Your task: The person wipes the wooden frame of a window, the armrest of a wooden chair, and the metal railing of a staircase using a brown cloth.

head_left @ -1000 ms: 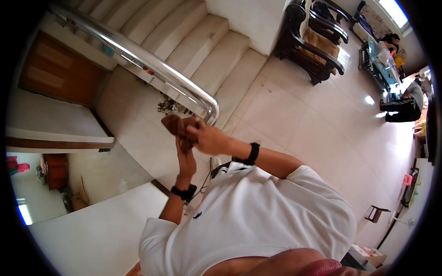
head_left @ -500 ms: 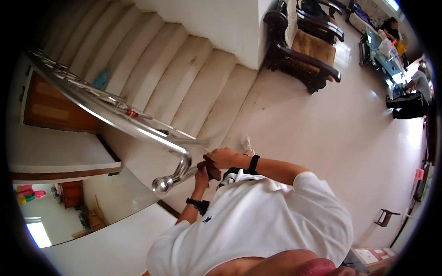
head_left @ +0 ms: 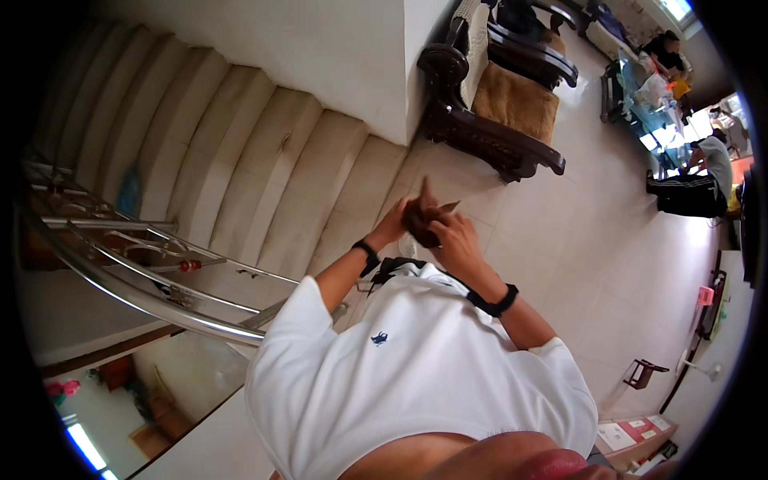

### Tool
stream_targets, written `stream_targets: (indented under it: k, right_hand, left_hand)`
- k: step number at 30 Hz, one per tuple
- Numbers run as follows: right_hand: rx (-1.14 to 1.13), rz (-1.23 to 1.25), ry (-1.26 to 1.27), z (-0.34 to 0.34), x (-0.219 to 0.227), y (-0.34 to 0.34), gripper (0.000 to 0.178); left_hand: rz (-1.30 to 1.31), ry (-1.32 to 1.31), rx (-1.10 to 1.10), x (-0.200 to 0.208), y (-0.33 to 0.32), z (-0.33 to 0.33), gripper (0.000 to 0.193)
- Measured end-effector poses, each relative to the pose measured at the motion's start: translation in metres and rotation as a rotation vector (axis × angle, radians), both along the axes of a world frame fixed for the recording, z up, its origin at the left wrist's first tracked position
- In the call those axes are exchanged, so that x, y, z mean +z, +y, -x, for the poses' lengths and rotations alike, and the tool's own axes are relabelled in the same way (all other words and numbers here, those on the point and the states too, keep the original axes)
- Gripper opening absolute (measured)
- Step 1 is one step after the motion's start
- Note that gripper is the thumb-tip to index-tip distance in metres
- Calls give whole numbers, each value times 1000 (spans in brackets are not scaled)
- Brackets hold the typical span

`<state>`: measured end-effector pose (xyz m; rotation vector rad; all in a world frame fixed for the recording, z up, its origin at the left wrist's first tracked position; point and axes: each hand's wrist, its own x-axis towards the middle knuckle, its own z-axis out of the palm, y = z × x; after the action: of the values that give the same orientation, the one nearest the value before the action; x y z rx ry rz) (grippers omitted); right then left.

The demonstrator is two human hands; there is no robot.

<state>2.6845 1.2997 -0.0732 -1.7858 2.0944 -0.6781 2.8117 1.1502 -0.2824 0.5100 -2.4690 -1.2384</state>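
A crumpled brown cloth [head_left: 421, 222] with pointed corners sticking up is held in front of my body, between both hands. My left hand [head_left: 392, 225] grips its left side, the fingers partly hidden behind the folds. On the right side, my right hand [head_left: 456, 238] is closed on the cloth with bent fingers. Both hands are off the shiny metal stair railing [head_left: 152, 302], which curves away at the left.
Beige stairs [head_left: 272, 152] rise at the upper left. A dark wooden armchair [head_left: 512, 148] with a brown cushion stands ahead on the tiled floor. Far right, two people are near a glass table [head_left: 636, 100] with bags on it. A small stool [head_left: 642, 373] stands at the right.
My hands have moved up and away from the railing's end with the brown cloth. My body has turned, and the railing now lies farther left and lower.
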Motion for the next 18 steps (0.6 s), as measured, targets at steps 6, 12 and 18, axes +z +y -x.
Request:
stream_targets:
  k: [6,12,18]
  right_hand:
    - [-277,140,-141,104,-22,-20,40]
    - [-489,232,-825,220,-82,-90,42]
    - [-222,206,-917,310,-121,-178,36]
  left_hand:
    - [-1051,-14,-91,32,-59,128,52]
    - [-1117,120,-404,138,-83,219,67]
    - [-750,28,-143,128,-139,260,69]
